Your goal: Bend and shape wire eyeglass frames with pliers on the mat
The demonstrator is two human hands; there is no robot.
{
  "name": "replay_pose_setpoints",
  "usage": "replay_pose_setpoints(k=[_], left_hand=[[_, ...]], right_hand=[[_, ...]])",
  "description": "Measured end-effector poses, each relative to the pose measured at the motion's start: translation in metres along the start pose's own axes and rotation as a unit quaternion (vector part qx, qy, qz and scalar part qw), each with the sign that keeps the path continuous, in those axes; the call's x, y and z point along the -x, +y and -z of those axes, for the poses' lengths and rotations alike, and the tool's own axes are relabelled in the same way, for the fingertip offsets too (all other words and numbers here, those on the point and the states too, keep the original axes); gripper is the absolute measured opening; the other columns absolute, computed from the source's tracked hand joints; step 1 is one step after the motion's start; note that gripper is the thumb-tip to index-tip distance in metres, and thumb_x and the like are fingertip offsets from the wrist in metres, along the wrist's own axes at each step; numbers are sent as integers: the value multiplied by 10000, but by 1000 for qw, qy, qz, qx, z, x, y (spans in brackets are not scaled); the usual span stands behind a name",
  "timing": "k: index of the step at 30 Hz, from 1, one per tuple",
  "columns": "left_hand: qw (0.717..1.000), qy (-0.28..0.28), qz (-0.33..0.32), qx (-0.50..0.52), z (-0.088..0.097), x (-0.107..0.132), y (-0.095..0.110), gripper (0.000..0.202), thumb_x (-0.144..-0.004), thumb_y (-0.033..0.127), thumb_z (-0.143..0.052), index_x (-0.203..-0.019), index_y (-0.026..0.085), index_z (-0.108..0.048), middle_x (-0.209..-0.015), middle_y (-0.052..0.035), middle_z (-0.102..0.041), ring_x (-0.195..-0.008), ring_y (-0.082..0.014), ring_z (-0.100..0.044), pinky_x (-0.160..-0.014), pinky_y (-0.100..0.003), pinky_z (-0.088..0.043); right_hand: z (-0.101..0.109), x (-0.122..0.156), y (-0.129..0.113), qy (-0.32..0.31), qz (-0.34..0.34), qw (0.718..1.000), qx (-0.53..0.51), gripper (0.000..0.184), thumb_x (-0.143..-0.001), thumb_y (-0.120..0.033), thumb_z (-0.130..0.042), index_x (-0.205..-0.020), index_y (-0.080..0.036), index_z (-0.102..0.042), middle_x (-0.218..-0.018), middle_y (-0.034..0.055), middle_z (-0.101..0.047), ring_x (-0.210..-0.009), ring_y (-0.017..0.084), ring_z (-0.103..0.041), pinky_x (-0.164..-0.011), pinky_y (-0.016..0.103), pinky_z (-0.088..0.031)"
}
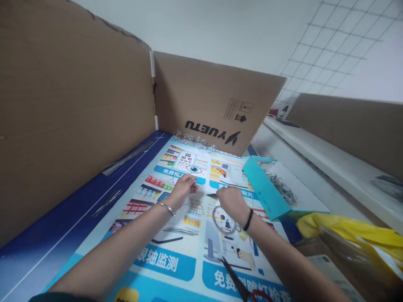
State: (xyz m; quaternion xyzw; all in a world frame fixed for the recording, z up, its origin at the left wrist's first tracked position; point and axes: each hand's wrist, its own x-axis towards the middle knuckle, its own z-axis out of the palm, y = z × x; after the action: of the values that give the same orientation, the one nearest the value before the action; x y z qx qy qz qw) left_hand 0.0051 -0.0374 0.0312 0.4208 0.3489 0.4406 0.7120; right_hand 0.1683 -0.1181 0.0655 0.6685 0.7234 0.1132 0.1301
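My left hand (183, 192), with a silver bangle at the wrist, is closed in a pinch on thin wire, parts of which show below the fingertips. My right hand (232, 202) is wrapped round a dark pointed tool (212, 195); only its tip sticks out, aimed left at the other hand, with a gap between them. Below the right hand lies a coil of wire (214, 222). Straight wire pieces (182, 231) and a black bent strip (167, 240) rest below the left hand. Scissors (234, 277) with red handles lie near the front, partly out of frame.
A printed poster (166, 262) covers the table. Cardboard panels (195, 92) wall the left and back. On the right stand a teal box (264, 188) with tangled wire (280, 186) and a yellow bag (352, 230). More wire bundles (107, 203) lie left; clear scraps (195, 138) line the back.
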Motion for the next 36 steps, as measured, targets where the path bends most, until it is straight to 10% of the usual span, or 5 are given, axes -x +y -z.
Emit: replay_pose_setpoints(k=[8,17,36], left_hand=[[997,40,-41,53,4,-5,8,197,-716,316,-611,-783,146,-539,-600,34,-525,-592,-109,-584,-598,-254,-491],[992,74,-73,71,4,-3,14,211,-765,348,-566,-822,146,-542,-593,36,-501,-506,-83,-513,-499,-213,-443],[990,88,-104,38,8,-7,14,240,-795,400,-529,-806,161,-549,-545,51,-449,-429,-67,-412,-416,-189,-300]], right_hand=[[-10,-4,11,30,-1,999,-19,166,-844,-159,-477,-809,-172,-639,-818,79,-645,-785,191,-581,-631,287,-324],[4,-35,-2,117,143,982,34,171,-860,-157,-469,-808,-152,-631,-828,94,-605,-851,218,-489,-723,342,-284],[-17,-67,0,77,137,988,1,144,-813,-159,-511,-758,-164,-644,-774,78,-634,-764,190,-532,-648,304,-267]])
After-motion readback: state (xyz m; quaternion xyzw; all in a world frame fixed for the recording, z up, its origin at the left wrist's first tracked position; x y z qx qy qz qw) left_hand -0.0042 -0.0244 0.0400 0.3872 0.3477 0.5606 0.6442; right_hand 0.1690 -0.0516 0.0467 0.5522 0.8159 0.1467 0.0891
